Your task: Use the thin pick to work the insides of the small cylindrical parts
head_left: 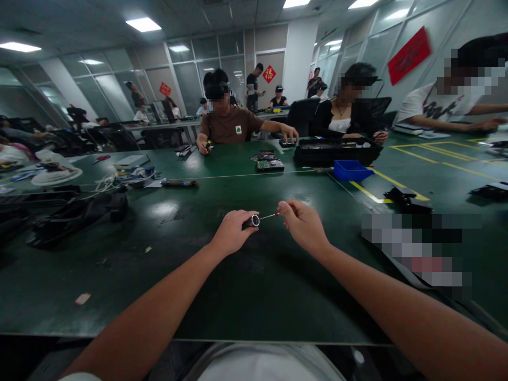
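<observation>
Over the middle of the green table (222, 286), my left hand (233, 231) is closed around a small dark cylindrical part (253, 221). A bright ring shows at the part's end, which faces right. My right hand (304, 225) pinches the red handle of a thin screwdriver (270, 216) just to the right. Its metal shaft points left, with the tip at or very near the ringed end; whether it touches is too small to tell. Both forearms reach in from the bottom of the view.
Black plastic parts (79, 214) lie at left, a pen-like tool (179, 183) farther in. Beyond are circuit boards (270, 161), a blue tray (352, 170) and a long black casing (337, 152). Black pieces (408, 200) lie right. People sit across the table.
</observation>
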Demonstrator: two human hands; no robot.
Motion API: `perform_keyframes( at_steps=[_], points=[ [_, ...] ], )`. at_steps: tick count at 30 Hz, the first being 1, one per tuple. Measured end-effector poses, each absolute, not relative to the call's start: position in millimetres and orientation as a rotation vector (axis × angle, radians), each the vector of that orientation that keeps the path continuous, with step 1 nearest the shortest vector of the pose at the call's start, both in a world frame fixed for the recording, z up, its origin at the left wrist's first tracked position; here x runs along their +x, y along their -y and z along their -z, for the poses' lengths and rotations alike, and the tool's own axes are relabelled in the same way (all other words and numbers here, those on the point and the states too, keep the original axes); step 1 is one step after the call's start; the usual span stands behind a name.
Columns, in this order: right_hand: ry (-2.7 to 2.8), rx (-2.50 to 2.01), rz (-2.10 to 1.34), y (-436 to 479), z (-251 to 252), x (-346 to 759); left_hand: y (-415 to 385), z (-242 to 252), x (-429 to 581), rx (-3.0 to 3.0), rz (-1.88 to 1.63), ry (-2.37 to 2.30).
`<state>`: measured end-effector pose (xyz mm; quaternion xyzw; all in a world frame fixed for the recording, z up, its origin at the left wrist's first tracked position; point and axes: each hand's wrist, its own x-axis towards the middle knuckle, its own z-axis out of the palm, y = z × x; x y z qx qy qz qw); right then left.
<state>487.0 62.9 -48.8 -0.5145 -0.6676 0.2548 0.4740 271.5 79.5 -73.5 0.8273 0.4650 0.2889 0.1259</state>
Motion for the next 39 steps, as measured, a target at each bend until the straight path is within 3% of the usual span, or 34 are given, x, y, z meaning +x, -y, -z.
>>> perform_keyframes(
  at_steps=[12, 21, 39],
  points=[
    [1.476, -1.173, -0.751, -70, 58, 486, -81, 74, 270, 2.407, -0.845, -1.366],
    [1.011, -0.95, -1.38, -87, 65, 491, -85, 66, 269, 2.504, -0.995, -1.296],
    [1.148, -0.972, -1.15, -85, 73, 488, -82, 69, 271, 2.446, -0.876, -1.337]
  ],
)
